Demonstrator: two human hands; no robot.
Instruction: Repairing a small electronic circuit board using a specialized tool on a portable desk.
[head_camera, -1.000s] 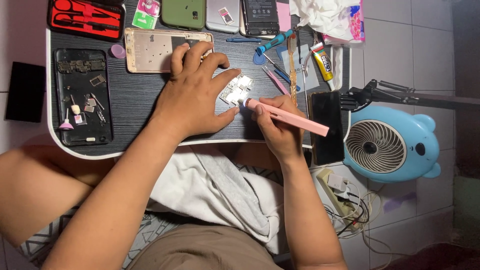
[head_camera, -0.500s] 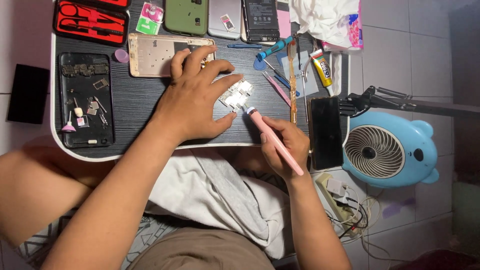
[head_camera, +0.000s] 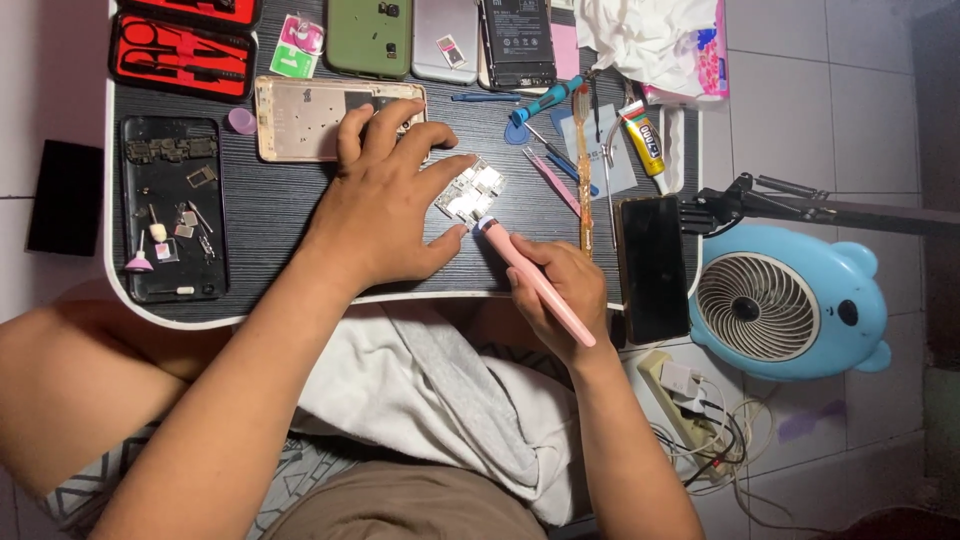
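The right hand (head_camera: 555, 290) has its grip closed around a slim pink tool (head_camera: 535, 282), held like a pen, the tool's tip touching the near edge of a small silvery circuit board (head_camera: 470, 192). The left hand (head_camera: 385, 205) lies spread over the dark desk (head_camera: 290, 205), its grip loose and open: fingertips press on the board's left edge and the thumb rests just below the board, pinning it flat rather than grasping it.

Left of the board, partly under the left fingers, lies a gold phone frame (head_camera: 305, 118); further left sits a black opened phone (head_camera: 170, 208) strewn with small parts. Right of the board lie tweezers and a blue screwdriver (head_camera: 545, 100), then a black phone (head_camera: 652, 265) at the desk's edge. Well right of the board, off the desk, stands a blue fan (head_camera: 785, 305).

Against the picture half a second ago, the pink tool has tilted steeper and its tip sits closer against the board; the left hand holds the same place.

The board's surface detail is too small to make out, and the left palm hides part of the gold frame.
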